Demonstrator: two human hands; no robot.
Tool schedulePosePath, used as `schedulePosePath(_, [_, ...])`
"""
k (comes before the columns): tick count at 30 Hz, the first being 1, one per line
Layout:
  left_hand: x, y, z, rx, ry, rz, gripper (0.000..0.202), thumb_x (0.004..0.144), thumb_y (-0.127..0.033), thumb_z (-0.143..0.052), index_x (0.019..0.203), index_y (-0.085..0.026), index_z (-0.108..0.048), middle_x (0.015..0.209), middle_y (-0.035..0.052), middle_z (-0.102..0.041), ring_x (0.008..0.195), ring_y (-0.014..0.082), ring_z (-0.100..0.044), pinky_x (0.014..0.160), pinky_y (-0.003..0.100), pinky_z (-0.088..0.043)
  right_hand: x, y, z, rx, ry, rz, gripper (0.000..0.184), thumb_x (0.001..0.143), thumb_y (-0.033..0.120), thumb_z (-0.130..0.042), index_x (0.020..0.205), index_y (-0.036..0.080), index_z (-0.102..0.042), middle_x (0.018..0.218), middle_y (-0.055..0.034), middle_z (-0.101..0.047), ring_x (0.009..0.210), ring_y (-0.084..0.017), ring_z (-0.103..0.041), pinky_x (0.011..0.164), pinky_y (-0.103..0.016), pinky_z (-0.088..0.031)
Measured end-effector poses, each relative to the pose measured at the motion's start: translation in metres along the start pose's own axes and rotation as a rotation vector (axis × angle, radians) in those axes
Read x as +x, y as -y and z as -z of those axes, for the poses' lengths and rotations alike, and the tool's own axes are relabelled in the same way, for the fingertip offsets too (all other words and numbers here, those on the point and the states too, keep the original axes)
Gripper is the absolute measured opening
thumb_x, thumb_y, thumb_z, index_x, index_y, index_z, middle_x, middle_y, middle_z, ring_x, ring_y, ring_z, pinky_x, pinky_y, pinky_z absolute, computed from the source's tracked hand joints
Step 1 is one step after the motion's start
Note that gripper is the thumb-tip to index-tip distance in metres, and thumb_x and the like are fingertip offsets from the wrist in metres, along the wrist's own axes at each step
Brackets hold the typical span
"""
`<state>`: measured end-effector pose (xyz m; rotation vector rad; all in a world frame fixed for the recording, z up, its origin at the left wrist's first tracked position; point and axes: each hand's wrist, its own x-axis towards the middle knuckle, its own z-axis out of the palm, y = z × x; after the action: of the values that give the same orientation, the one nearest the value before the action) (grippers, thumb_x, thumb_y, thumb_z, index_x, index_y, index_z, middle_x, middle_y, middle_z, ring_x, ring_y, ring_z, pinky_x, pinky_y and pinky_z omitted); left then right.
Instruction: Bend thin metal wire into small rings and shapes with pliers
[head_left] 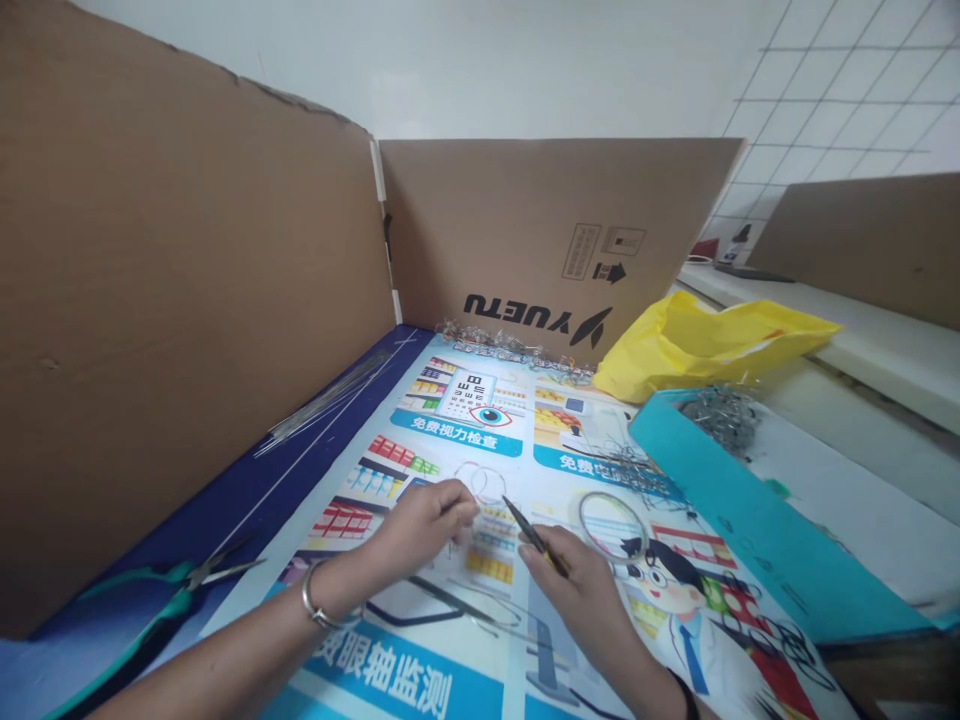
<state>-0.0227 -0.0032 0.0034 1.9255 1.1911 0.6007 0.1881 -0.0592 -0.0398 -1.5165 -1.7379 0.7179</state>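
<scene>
My left hand (431, 525) is closed in a pinch over the printed poster sheet. Thin wire loops (487, 485) show just past its fingertips and seem to be held there; the grip itself is blurred. My right hand (581, 585) is wrapped around pliers (529, 525) with dark pointed jaws and a black and yellow handle. The jaw tips point up and left, a short way from the left hand. To the right of the pliers lies a coil of wire (646, 530). Several loose wires lie on the poster below the hands.
Green-handled pliers (176, 600) lie at left, below a bundle of straight wires (330, 400). Cardboard panels (187, 250) wall the left and back. Tangled wire pieces (637, 470) lie near a turquoise box (750, 530) at right; a yellow bag (705, 345) stands behind it.
</scene>
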Motion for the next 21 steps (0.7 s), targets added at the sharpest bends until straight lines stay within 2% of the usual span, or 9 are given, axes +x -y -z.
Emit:
schedulePosePath(3, [0.015,0.006,0.022,0.38,-0.058,-0.062,0.021,0.086,-0.03,-0.044,0.083,-0.02,-0.062,0.082,0.0036,-0.068,0.076,0.0187,-0.062,0.066,0.026,-0.041,0.003,-0.005,-0.001,0.046,-0.062,-0.018,0.032,0.086,0.043,-0.049,0.092,0.018,-0.067,0.085,-0.0049,-0.066,0.079,-0.02,-0.059,0.069,-0.03,-0.045])
schedulePosePath(6, [0.035,0.01,0.032,0.664,-0.014,-0.035,0.019,0.085,-0.027,-0.045,0.086,-0.02,-0.063,0.095,0.0063,-0.067,0.085,0.021,-0.062,0.069,0.027,-0.041,0.004,-0.007,-0.002,0.067,-0.071,-0.021,0.033,0.086,0.044,-0.049,0.094,0.018,-0.067,0.084,-0.0042,-0.066,0.077,-0.02,-0.059,0.068,-0.03,-0.045])
schedulePosePath(9, [0.055,0.013,0.029,0.739,0.017,-0.01,0.015,0.081,-0.024,-0.049,0.083,-0.019,-0.063,0.093,0.0076,-0.067,0.085,0.0219,-0.062,0.068,0.027,-0.043,0.004,-0.007,-0.002,0.068,-0.071,-0.011,0.033,0.086,0.044,-0.049,0.095,0.019,-0.067,0.085,-0.0042,-0.067,0.077,-0.02,-0.059,0.068,-0.03,-0.045])
schedulePosePath(13, [0.073,0.017,0.017,0.79,0.046,0.013,0.014,0.08,-0.022,-0.051,0.084,-0.016,-0.063,0.095,0.0114,-0.066,0.085,0.0239,-0.063,0.07,0.031,-0.046,0.003,-0.007,-0.002,0.068,-0.054,-0.006,0.032,0.086,0.044,-0.049,0.093,0.019,-0.066,0.083,-0.0038,-0.066,0.076,-0.019,-0.059,0.067,-0.029,-0.045])
schedulePosePath(17, [0.077,0.024,0.006,0.835,0.083,0.012,0.021,0.083,-0.013,-0.044,0.093,-0.011,-0.062,0.098,0.0185,-0.065,0.088,0.0282,-0.064,0.072,0.037,-0.049,0.004,-0.007,-0.002,0.063,-0.05,-0.006,0.032,0.086,0.045,-0.049,0.093,0.019,-0.067,0.085,-0.0042,-0.065,0.079,-0.02,-0.059,0.07,-0.03,-0.045])
schedulePosePath(21, [0.073,0.029,0.001,0.85,0.084,0.011,0.029,0.08,-0.004,-0.039,0.102,-0.008,-0.059,0.103,0.0219,-0.063,0.09,0.0292,-0.064,0.072,0.038,-0.05,0.003,-0.007,-0.002,0.051,-0.05,-0.011,0.033,0.086,0.045,-0.049,0.095,0.019,-0.067,0.088,-0.005,-0.066,0.081,-0.02,-0.059,0.071,-0.031,-0.046])
